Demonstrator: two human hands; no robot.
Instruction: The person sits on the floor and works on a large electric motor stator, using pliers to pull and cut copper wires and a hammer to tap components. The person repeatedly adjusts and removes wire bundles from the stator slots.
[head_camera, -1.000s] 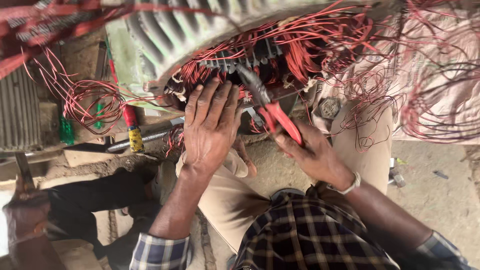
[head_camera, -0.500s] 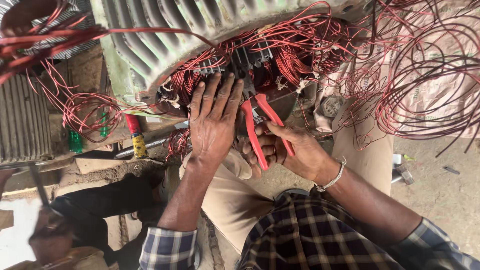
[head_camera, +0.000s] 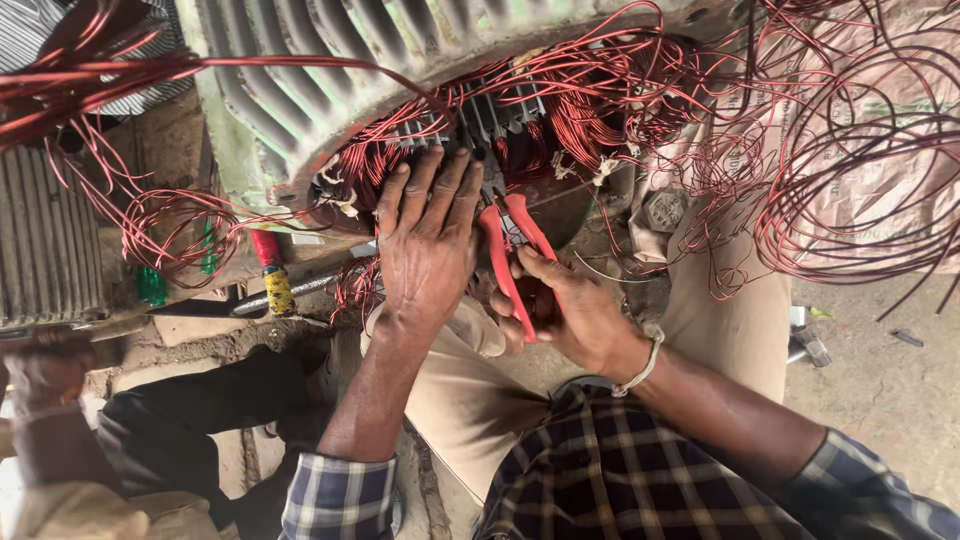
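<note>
Stator stripping, partly done: left hand (head_camera: 428, 250) flat on copper windings (head_camera: 560, 110) at 12 o'clock, right hand (head_camera: 570, 310) gripping red-handled pliers (head_camera: 505, 250), much wire still seated.

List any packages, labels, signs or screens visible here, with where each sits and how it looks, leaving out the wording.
Woven sack: upper right, behind the loose loops of copper wire; pale pinkish-beige, crumpled, with faint green and red printing.
Banded tool handle: on the ground left of the left hand; red with a yellow printed band.
No signs or screens show.
</note>
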